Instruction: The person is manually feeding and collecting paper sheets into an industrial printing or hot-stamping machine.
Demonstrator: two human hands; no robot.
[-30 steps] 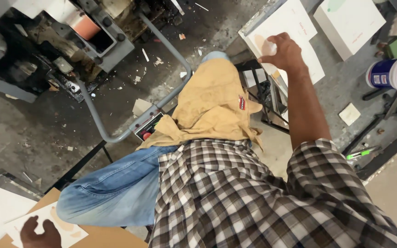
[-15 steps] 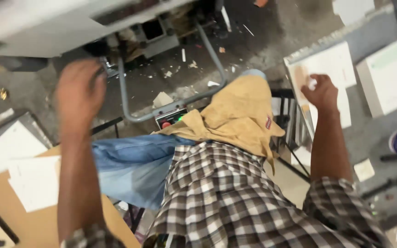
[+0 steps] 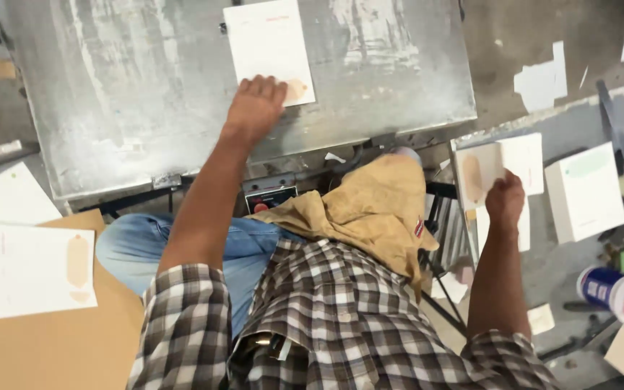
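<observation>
The left hand [image 3: 256, 107] lies flat, fingers bent, pressing a white card [image 3: 269, 50] on the metal table [image 3: 131, 94]; the right hand [image 3: 505, 200] is closed, gripping a card [image 3: 479, 173] from the stack [image 3: 525, 155] beside it.

The left hand [image 3: 254, 108] reaches forward, arm outstretched, fingers [image 3: 272, 88] curled down. The right hand [image 3: 505, 200] is out to the side, closed in a loose fist.

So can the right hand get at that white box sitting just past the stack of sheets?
Probably yes. The right hand grips a sheet on the stack of sheets, and the white box lies just beside it on the same surface, with nothing between them.
</observation>
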